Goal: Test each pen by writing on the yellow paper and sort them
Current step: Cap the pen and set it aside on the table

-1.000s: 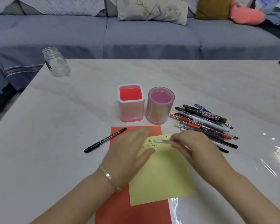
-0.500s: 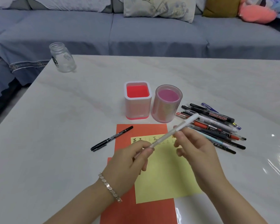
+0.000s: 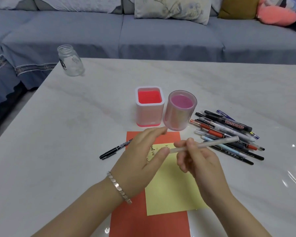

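Observation:
My right hand (image 3: pixel 200 161) grips a frosted white pen (image 3: pixel 219 142) above the yellow paper (image 3: pixel 171 187), with the pen lying nearly level and pointing right. My left hand (image 3: pixel 140 156) hovers over the paper's left side with its fingers straight and its thumb tip beside the pen's left end. The yellow paper carries a few written marks along its top and rests on a red sheet (image 3: pixel 149 223). A pile of several pens (image 3: pixel 229 132) lies to the right. One black pen (image 3: pixel 114 150) lies alone to the left.
A square pink holder (image 3: pixel 149 115) and a round pink holder (image 3: pixel 178 120) stand side by side behind the papers, both without pens. A glass jar (image 3: pixel 71 61) sits at the table's far left corner. A blue sofa (image 3: pixel 161 35) runs behind the table.
My left hand pinched the pen's lower end half a second ago; now its fingers have spread and let go. The pen has swung flatter in my right hand.

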`<state>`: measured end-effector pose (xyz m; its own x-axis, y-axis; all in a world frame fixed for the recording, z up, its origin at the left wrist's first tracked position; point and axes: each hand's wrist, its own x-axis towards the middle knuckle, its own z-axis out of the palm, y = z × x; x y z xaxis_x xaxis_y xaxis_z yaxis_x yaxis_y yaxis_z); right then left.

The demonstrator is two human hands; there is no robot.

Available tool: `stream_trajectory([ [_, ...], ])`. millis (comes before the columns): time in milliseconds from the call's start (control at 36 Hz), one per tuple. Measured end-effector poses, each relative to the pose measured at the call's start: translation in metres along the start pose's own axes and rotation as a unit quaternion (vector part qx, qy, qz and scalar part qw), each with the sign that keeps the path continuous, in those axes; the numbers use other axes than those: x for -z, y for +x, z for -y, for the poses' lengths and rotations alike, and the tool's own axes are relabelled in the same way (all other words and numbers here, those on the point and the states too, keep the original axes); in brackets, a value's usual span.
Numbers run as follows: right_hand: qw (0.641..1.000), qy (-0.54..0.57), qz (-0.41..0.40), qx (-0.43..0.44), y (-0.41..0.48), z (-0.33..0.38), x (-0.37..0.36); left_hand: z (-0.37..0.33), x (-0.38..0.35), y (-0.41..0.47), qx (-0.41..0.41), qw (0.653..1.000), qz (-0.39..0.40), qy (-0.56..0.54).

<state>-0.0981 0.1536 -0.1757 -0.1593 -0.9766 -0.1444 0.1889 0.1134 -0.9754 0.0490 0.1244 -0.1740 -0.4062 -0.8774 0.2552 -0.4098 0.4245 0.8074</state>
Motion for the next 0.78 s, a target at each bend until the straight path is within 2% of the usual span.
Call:
stream_trajectory([
  [83,0.998,0.052,0.016,-0.027,-0.003,0.004,-0.002,0.005,-0.008,-0.002,0.010,0.997,0.065,0.030],
  [250,0.997,-0.065,-0.029,-0.002,-0.002,0.004,-0.007,0.008,-0.023,-0.011,-0.007,0.990,0.118,0.079],
  [417,0.993,-0.080,-0.077,0.039,-0.002,0.000,-0.014,0.005,-0.025,-0.011,0.000,0.996,0.074,-0.054],
  [556,0.994,-0.090,-0.022,0.056,-0.002,0.005,-0.011,0.006,-0.018,-0.012,0.059,0.982,0.113,-0.141],
  [611,0.993,-0.097,-0.019,0.062,-0.003,0.005,-0.009,0.009,-0.014,-0.017,0.069,0.982,0.143,-0.107],
  [667,0.992,-0.096,-0.045,0.073,-0.001,0.003,-0.005,0.016,-0.009,-0.023,0.096,0.983,0.153,-0.029],
  [722,0.989,-0.110,-0.061,0.073,0.002,-0.003,0.001,0.033,-0.006,-0.027,0.143,0.983,0.102,0.061],
  [778,0.989,-0.117,-0.070,0.057,0.006,-0.011,0.008,0.055,-0.004,-0.028,0.191,0.966,0.042,0.171],
])
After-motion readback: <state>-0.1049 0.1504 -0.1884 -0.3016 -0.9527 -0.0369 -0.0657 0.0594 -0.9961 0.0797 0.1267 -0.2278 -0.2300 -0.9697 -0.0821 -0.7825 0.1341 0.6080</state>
